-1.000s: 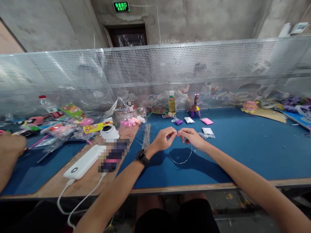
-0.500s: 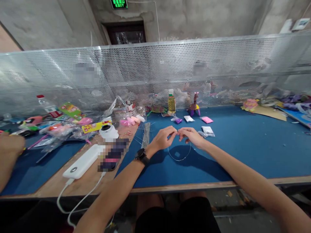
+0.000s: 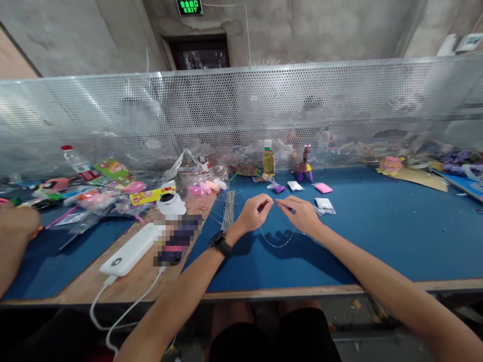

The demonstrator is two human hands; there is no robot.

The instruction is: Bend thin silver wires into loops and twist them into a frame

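Fingertips hide the ends of the thin wire loop [image 3: 278, 245], so the exact grip is hard to make out. The left hand [image 3: 254, 212] and right hand [image 3: 302, 216] each curl into a pinch on it. The loop sags toward 6 o'clock over the blue mat [image 3: 377, 236]. A bundle of straight wires [image 3: 228, 210] lies at 9 o'clock of the left hand.

Bare concrete wall [image 3: 339, 30], green exit sign [image 3: 189, 7], perforated metal screen [image 3: 234, 115].

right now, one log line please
left hand: pinches wire loop end | right hand: pinches other end | loop: hangs between hands
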